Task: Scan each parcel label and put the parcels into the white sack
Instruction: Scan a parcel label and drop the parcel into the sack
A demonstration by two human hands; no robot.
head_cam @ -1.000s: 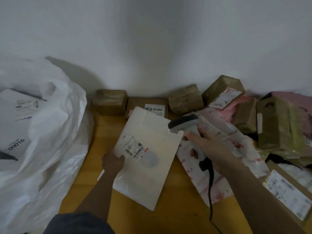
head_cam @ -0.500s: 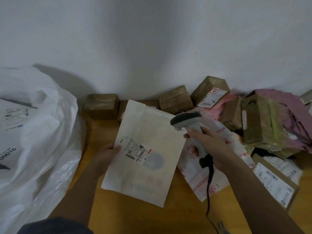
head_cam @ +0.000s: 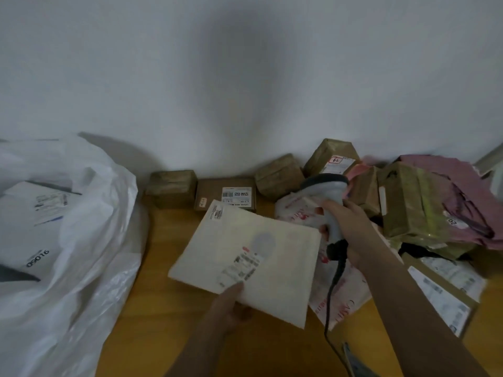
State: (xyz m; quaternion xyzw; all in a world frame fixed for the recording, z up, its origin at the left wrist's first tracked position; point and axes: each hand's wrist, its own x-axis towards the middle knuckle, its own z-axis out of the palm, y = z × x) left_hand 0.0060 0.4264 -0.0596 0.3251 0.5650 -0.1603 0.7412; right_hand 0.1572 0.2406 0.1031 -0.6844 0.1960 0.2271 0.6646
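At nine o'clock the white sack [head_cam: 81, 240] is gaping; we are pinching the white envelope [head_cam: 245, 262] at its near edge with the left hand [head_cam: 231, 308], at six o'clock above the tabletop [head_cam: 163, 308]; we are wrapping the right hand [head_cam: 351, 229] round the scanner [head_cam: 326, 191] at three o'clock; we should be steadying the label [head_cam: 242, 265] flat under its head.

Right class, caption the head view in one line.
Left hand holds a white envelope; right hand grips the scanner beside it.
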